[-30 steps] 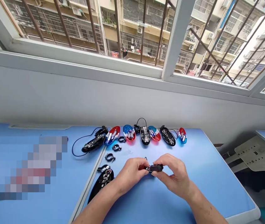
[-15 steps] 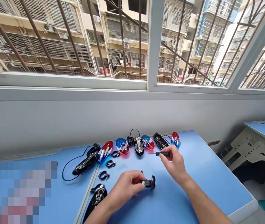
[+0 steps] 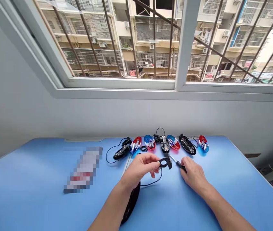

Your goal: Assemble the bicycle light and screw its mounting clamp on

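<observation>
My left hand point(image 3: 142, 168) pinches a black ring clamp point(image 3: 163, 166) between thumb and fingers, holding it above the table. The clamp's round opening faces up toward me, and a thicker black piece sits at its right end. A thin black cable point(image 3: 153, 183) hangs below my left hand and runs toward a long black oval housing point(image 3: 132, 203), partly hidden under my left forearm. My right hand point(image 3: 195, 175) grips a screwdriver point(image 3: 181, 166) by its dark handle. The metal shaft points up and left, its tip close to the clamp's right end; contact cannot be made out.
Along the back of the blue table point(image 3: 42, 179) lie several oval shells, including a red-and-blue shell point(image 3: 135, 145), a black open housing point(image 3: 164, 144) and another black housing point(image 3: 187, 145). A loose ring clamp point(image 3: 143, 148) lies near them. A blurred-out item point(image 3: 84, 170) is at the left.
My left hand has raised and turned the black clamp so its ring shows. My right hand has lowered, bringing the screwdriver tip close to it. The view has swung left.
</observation>
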A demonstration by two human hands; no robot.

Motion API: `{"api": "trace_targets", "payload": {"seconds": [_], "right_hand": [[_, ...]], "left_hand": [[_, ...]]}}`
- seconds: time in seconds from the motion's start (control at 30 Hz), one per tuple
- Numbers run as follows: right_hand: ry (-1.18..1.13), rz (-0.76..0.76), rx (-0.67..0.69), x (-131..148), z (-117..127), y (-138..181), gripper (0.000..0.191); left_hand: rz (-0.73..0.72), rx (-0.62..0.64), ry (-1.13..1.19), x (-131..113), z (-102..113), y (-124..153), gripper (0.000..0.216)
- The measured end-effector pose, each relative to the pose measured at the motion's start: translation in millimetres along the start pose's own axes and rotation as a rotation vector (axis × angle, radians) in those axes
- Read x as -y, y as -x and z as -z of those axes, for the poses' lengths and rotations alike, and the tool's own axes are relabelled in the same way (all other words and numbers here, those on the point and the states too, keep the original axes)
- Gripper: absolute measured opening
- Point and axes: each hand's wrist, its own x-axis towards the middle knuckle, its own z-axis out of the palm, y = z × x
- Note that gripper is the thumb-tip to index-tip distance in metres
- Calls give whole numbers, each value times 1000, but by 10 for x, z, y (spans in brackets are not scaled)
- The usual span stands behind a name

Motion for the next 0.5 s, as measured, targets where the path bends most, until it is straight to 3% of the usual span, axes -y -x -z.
{"api": "trace_targets", "payload": {"seconds": [0.13,0.23,0.3,0.37,0.5], "right_hand": [[38,30,33,-25,40,14,11],[-60,105,-54,-3,132,7,21],[-236,168,-102,76,214,13,40],[-419,220,-53,195,279,34,55],[-545,381,26,388,282,79,53]], "left_hand": [[-31,-42,-6,-49,120,43,22],[-36,-50,-24,-74,138,66,23],[-26,-28,-46,-68,96,73,20],[0,11,-77,-36,16,73,16],[54,77,-160,87,-173,51,10]]}}
